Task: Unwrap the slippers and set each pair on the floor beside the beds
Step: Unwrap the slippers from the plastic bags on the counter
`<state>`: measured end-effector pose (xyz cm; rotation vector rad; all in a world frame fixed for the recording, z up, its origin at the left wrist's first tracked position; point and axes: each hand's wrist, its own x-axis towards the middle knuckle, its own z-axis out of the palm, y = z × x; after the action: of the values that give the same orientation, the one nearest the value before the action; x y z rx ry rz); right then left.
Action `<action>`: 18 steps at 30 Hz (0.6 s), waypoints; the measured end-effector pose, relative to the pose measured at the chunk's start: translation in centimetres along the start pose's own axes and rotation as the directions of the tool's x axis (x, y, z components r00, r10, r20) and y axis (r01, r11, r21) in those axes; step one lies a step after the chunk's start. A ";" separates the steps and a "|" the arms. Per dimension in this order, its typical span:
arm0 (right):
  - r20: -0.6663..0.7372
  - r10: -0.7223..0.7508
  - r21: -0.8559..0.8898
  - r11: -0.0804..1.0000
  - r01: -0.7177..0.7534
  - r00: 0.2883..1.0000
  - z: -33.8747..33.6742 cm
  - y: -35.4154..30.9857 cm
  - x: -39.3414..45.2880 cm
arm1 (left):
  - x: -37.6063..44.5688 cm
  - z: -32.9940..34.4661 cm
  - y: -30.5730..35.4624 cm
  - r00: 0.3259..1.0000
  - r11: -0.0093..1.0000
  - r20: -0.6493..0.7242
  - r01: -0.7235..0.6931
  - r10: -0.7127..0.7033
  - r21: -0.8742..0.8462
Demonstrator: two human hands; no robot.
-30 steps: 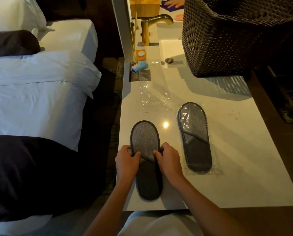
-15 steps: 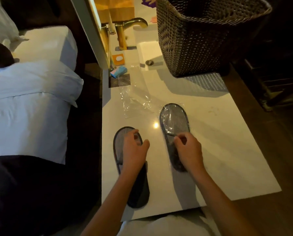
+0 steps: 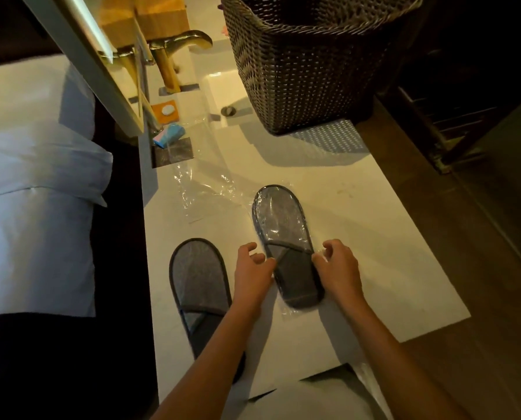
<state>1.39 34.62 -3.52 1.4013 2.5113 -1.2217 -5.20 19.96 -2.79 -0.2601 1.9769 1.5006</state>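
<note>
- Two hands flank the wrapped slipper pair at its middle: your left hand on its left edge, your right hand on its right edge, both equally near.
- Fingers of each hand curl inward and pinch the clear film at the pack's sides; neither is fully clenched.
- Its long axis runs near to far, toe end far, heel end just past your wrists, so the film would likely slide off lengthwise.
- An unwrapped pair lies stacked to the left on the white counter, not yet on the floor.
- Empty wrapper lies farther off, with the woven basket beyond.
</note>
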 end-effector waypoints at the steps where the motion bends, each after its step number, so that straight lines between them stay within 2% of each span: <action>1: 0.001 0.009 -0.008 1.000 -0.009 1.000 0.1 0.1 0.0 | 0.0 0.2 0.0 1.000 1.000 0.002 0.011 -0.011 -0.025; 5: 0.030 0.051 0.012 0.999 -0.051 0.998 0.2 0.0 0.1 | -0.1 0.5 0.2 0.998 0.997 0.008 0.069 -0.068 -0.046; 10: 0.111 0.088 0.127 0.987 -0.102 0.990 0.1 0.6 0.6 | 0.0 0.4 0.1 0.996 0.996 -0.020 0.089 -0.089 -0.013; 15: 0.226 0.011 0.302 0.950 -0.081 0.974 -0.6 0.8 -0.1 | -0.6 -0.6 0.2 0.994 0.995 0.051 0.095 -0.094 -0.013; 18: 0.303 -0.019 0.368 0.924 -0.099 0.953 -0.9 0.5 -0.9 | -1.5 -1.8 0.2 0.987 0.995 0.138 0.086 -0.078 -0.049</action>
<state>2.57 34.67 -2.85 1.1954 2.1069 -1.8323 -4.77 18.09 -1.53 -0.2522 1.7988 1.4816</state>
